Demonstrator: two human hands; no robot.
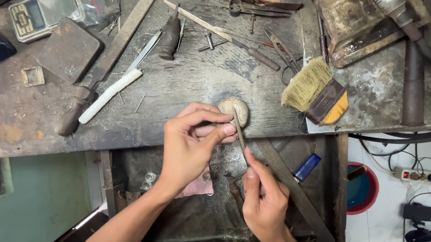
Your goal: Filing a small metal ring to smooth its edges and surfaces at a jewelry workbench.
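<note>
Two hands at worn bench, right hand (263, 198) gripping thin file (239, 131), left hand (192, 140) pinching

Just beyond the fingers (210, 123) sat a beige rounded peg (235, 110) on the rust-stained grey workbench (187, 81), while farther off lay a straw-bristled brush (315, 91) with a brown-and-orange handle, a blue lighter (307, 166) and a red-rimmed teal bowl (362, 188).

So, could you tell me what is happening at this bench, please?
A person is working at a worn metal bench. The left hand pinches something too small to identify against a rounded peg at the bench edge. The right hand holds a thin file, its tip resting at the peg. A brush, pliers and other files lie untouched behind.
</note>
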